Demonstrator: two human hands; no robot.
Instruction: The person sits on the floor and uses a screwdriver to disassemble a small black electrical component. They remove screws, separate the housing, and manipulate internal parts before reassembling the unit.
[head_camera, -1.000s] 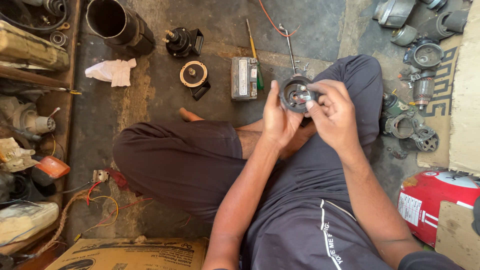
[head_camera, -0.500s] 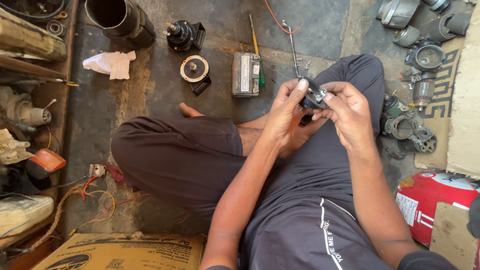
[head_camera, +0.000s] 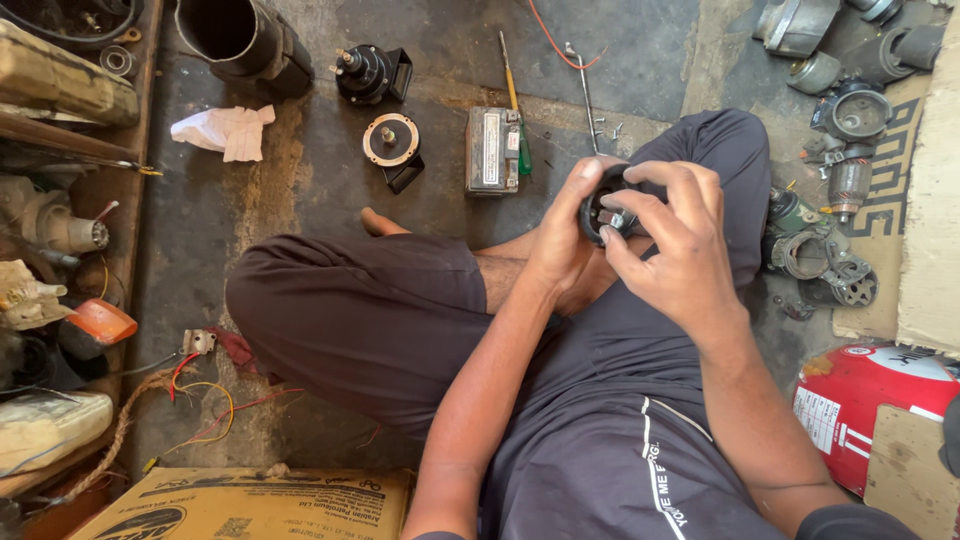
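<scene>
I sit cross-legged on a stained concrete floor and hold a small round black horn-like part (head_camera: 604, 205) over my lap. My left hand (head_camera: 562, 235) cups it from the left with the thumb on its rim. My right hand (head_camera: 672, 240) wraps over it from the right, fingertips on a small metal piece at its centre. Most of the part is hidden by my fingers.
On the floor ahead lie two black round horns (head_camera: 372, 72) (head_camera: 392, 145), a small grey battery (head_camera: 492, 150), a green-handled screwdriver (head_camera: 514, 100), a long metal rod (head_camera: 585, 95) and a white rag (head_camera: 225, 130). Motor parts (head_camera: 835, 180) pile at right, a red cylinder (head_camera: 880, 410) beside my knee, a cardboard box (head_camera: 250, 505) near.
The part has been turned in my hands from facing up, with its round opening showing, to mostly covered by my fingers. Both hands stayed over my lap.
</scene>
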